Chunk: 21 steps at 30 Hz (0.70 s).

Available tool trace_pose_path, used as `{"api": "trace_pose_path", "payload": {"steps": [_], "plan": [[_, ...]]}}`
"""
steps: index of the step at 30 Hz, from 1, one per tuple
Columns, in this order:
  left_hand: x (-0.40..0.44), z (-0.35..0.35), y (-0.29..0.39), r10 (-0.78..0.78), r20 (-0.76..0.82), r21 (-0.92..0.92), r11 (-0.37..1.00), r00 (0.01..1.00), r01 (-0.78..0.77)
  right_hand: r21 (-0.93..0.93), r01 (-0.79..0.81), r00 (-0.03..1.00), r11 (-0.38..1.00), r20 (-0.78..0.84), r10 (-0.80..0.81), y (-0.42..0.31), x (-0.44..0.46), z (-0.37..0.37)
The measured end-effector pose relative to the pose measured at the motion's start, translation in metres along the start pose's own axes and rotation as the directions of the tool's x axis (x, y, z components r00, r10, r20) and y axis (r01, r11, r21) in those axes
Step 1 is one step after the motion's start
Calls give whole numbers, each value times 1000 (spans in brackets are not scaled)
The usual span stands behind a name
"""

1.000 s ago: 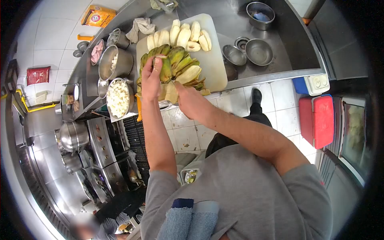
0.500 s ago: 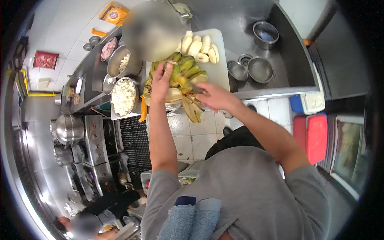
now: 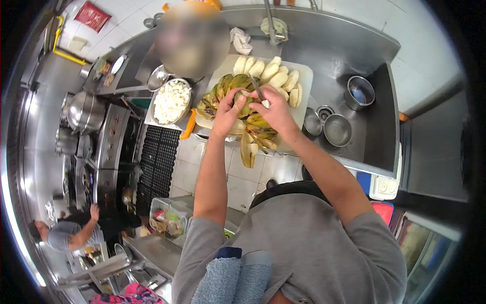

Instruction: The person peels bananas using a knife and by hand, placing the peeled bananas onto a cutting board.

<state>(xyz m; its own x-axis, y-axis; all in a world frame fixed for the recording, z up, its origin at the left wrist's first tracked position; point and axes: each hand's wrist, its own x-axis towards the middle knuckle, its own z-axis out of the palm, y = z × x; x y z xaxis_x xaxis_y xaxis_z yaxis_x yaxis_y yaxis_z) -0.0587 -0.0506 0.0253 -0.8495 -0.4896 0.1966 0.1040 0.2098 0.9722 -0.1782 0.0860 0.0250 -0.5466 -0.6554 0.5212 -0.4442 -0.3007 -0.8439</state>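
My left hand (image 3: 229, 114) is closed around a green plantain (image 3: 245, 104) above the cutting board. Close beside it, my right hand (image 3: 276, 112) grips a knife (image 3: 256, 88) whose blade points up and away from me; the fingers hide its handle. Unpeeled plantains (image 3: 234, 83), green with dark patches, lie just beyond my hands. Peeled pale plantains (image 3: 277, 79) rest along the far side of the white cutting board (image 3: 306, 76). Loose plantain peels (image 3: 248, 152) hang over the near edge of the counter.
A bowl of white chopped pieces (image 3: 172, 101) stands left of the board, near an orange handle (image 3: 188, 125). The sink at right holds metal bowls (image 3: 337, 130) and a pot (image 3: 360, 92). Another person (image 3: 76, 234) is at lower left. A blurred patch hides the upper middle.
The view has shifted. My right hand has moved from the hanging peels up beside my left hand, bringing the knife to the plantain there.
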Motion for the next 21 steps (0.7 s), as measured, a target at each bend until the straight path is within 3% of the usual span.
{"api": "trace_pose_path", "payload": {"steps": [9,15,21], "plan": [[0,5,6,-105,-52,-86,991,993,101,-37,-57,993,998,104,61,6,11,1],[0,5,8,-84,-42,-97,992,996,79,-61,72,977,996,207,-58,6,24,-6],[-1,5,10,-72,-15,-102,992,997,70,-30,98,941,995,329,-83,16,34,-10]]}}
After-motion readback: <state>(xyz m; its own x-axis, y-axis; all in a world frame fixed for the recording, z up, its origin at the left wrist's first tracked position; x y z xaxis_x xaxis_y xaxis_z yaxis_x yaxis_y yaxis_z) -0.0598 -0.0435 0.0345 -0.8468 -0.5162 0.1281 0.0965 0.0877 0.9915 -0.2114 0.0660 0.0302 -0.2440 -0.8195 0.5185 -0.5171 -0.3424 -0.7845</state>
